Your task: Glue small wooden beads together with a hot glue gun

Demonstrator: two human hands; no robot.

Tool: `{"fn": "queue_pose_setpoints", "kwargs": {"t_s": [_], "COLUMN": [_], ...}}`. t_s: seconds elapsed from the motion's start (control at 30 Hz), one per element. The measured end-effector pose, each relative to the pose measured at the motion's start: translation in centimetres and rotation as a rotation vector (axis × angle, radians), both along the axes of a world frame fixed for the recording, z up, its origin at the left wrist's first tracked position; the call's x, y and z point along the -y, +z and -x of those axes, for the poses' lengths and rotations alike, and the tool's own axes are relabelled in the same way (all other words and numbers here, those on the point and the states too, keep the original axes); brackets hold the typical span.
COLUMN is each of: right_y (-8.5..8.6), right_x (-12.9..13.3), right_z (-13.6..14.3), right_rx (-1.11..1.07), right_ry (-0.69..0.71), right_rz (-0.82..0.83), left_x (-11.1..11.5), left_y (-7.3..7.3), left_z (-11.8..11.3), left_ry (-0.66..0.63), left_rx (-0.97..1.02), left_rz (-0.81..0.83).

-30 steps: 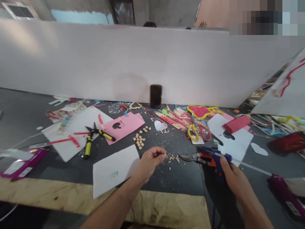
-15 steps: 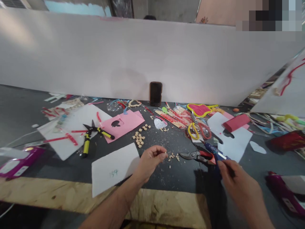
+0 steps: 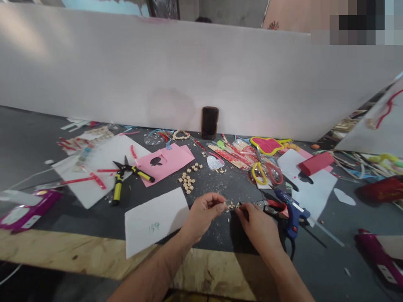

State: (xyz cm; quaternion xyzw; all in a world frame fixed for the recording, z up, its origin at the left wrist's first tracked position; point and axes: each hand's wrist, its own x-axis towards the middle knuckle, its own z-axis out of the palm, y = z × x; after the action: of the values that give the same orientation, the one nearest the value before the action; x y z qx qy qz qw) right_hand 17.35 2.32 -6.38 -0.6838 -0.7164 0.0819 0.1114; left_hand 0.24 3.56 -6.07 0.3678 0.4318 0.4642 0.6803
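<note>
My left hand (image 3: 204,214) is closed in a pinch. A tiny pale wooden piece seems to sit at its fingertips. My right hand (image 3: 260,224) reaches in from the right with thumb and fingers together at the small pile of cut wooden bits (image 3: 231,206); what they grip is too small to make out. Just beyond its knuckles lie red-handled pruning shears (image 3: 277,206), their blades mostly covered by the hand. To the right, a blue glue gun (image 3: 293,213) rests on the dark table. Small clusters of wooden pieces (image 3: 188,182) lie left of the pile.
Yellow-and-black pliers (image 3: 117,186), a pink card (image 3: 166,163) and a white card (image 3: 151,218) lie leftward. Scissors (image 3: 260,173), patterned sticks (image 3: 231,157) and a red block (image 3: 316,163) are to the right. A phone (image 3: 210,123) leans on the white board (image 3: 189,67).
My right hand has moved left from beside the glue gun to the pile of wooden bits. The glue gun now lies uncovered. My left hand keeps its pinch, and the view has shifted slightly.
</note>
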Motion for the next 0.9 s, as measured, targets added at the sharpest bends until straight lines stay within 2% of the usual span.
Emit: {"fn": "queue_pose_setpoints", "kwargs": {"t_s": [0.2, 0.4, 0.5, 0.63, 0.9], "right_y": [-0.4, 0.9, 1.2, 0.8, 0.5], "right_x": [0.0, 0.7, 1.4, 1.8, 2.0], "right_z": [-0.1, 0.3, 1.1, 2.2, 2.3], "right_rx": [-0.113, -0.451, -0.623, -0.796, -0.915], "right_ry": [-0.014, 0.057, 0.023, -0.016, -0.059], "right_rz": [-0.032, -0.070, -0.042, 0.035, 0.075], "left_x": [0.1, 0.2, 0.3, 0.6, 0.5], "left_y": [0.0, -0.3, -0.3, -0.2, -0.2], "left_z": [-0.1, -0.3, -0.4, -0.4, -0.5], "left_ry": [-0.022, -0.063, -0.086, -0.080, -0.089], "left_rx": [-0.022, -0.002, 0.021, 0.036, 0.011], "left_rz": [-0.009, -0.014, -0.034, -0.071, -0.090]}}
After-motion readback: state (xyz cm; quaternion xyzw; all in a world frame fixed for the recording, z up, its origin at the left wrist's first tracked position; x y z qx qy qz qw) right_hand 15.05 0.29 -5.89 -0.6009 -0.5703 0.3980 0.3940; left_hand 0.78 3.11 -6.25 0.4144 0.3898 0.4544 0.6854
